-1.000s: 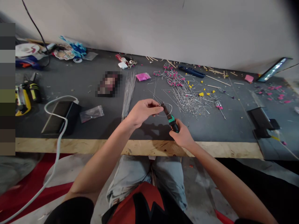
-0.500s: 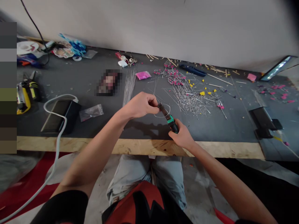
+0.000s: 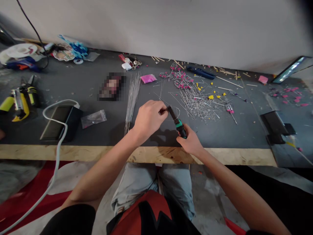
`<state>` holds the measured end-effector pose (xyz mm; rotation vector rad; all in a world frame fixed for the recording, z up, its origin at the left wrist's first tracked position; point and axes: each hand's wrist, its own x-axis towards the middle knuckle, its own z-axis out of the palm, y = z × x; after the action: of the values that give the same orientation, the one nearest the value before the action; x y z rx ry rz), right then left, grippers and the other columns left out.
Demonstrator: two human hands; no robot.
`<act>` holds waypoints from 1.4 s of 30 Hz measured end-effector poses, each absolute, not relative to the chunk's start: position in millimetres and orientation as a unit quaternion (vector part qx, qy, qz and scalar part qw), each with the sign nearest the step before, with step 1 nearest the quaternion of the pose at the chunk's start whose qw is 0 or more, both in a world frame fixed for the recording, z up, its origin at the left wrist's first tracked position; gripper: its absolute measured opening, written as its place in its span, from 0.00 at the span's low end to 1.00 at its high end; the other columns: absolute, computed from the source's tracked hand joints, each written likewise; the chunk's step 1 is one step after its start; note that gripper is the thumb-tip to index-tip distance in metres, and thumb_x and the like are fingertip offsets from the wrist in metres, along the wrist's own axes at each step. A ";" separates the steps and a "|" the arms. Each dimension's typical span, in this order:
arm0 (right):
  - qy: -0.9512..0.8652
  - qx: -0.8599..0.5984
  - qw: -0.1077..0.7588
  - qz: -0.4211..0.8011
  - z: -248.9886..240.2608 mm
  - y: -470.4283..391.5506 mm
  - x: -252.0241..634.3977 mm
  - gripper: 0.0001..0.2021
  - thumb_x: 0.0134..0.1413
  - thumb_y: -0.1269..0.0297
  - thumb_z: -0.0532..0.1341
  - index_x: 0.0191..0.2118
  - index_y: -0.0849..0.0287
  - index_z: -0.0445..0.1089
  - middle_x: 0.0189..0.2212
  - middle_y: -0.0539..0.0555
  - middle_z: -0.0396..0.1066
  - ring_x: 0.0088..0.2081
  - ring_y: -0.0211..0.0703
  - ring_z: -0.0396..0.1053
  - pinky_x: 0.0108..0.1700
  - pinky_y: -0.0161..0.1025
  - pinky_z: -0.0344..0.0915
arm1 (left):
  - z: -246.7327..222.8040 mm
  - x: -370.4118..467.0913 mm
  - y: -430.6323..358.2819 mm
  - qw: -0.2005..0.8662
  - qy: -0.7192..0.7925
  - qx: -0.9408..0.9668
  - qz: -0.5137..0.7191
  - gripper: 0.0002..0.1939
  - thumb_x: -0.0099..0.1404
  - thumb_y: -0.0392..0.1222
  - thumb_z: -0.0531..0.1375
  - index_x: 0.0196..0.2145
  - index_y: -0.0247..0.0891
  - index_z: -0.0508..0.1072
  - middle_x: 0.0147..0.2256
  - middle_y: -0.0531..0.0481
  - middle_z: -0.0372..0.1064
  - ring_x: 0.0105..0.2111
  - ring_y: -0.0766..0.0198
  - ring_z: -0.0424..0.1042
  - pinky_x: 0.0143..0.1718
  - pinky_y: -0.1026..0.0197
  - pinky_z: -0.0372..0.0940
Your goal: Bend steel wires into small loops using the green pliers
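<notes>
My right hand (image 3: 190, 139) is wrapped around a tool with a black and green handle (image 3: 181, 129) and a long dark head (image 3: 172, 113); its exact kind is unclear. The head points up and left toward my left hand (image 3: 153, 116). Closed in a pinch, my left hand holds a thin metal wire against the tool's tip. A curved loop of that wire (image 3: 179, 111) bends round beside the head. Left of my left hand lies a bundle of straight wires (image 3: 132, 98). A pile of cut wires (image 3: 199, 106) with pink and yellow bits lies beyond my right hand.
Left side: pliers (image 3: 34, 94), a yellow-handled tool (image 3: 21, 104), a black box (image 3: 62, 122) with a white cable, and a plastic bag (image 3: 94, 119). Behind: a pixelated item (image 3: 111, 86), a pink packet (image 3: 148, 78) and a dark blue tool (image 3: 200, 72). The wooden edge (image 3: 156, 154) runs in front.
My left hand has turned and moved slightly down around the tool's tip, bending the wire. The wire loop looks smaller. My right hand stays nearly still, and the view has shifted slightly.
</notes>
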<state>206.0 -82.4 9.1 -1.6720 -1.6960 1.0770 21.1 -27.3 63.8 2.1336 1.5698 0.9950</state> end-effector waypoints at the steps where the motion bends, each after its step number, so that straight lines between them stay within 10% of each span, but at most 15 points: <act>1: -0.625 -0.618 0.260 0.399 9.1 -82.5 205.9 0.15 0.39 0.68 0.55 0.39 0.58 0.64 0.25 0.46 0.62 0.27 0.37 0.58 0.31 0.34 0.55 | 64.7 19.9 -27.4 0.188 0.553 0.734 0.347 0.05 0.56 0.37 0.57 0.26 0.37 0.73 0.25 0.51 0.69 0.28 0.65 0.64 0.31 0.62 0.55; 17: -0.623 -0.611 0.267 0.409 12.0 -84.9 205.2 0.12 0.40 0.68 0.55 0.36 0.58 0.63 0.26 0.45 0.62 0.26 0.35 0.55 0.30 0.33 0.53 | 53.2 2.3 -16.6 0.755 0.404 0.403 0.323 0.11 0.55 0.46 0.63 0.30 0.34 0.75 0.32 0.48 0.72 0.30 0.68 0.68 0.29 0.65 0.60; 42: -0.615 -0.608 0.278 0.417 12.2 -83.7 206.2 0.11 0.40 0.69 0.55 0.35 0.58 0.62 0.26 0.46 0.62 0.27 0.36 0.56 0.31 0.34 0.53 | 42.2 23.3 -29.3 0.412 0.459 0.575 0.537 0.05 0.55 0.37 0.63 0.31 0.36 0.75 0.35 0.48 0.74 0.35 0.66 0.72 0.40 0.61 0.67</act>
<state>206.2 -83.7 12.2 -1.6318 -1.6518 1.1196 23.3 -29.3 42.2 1.4463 1.1552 1.3509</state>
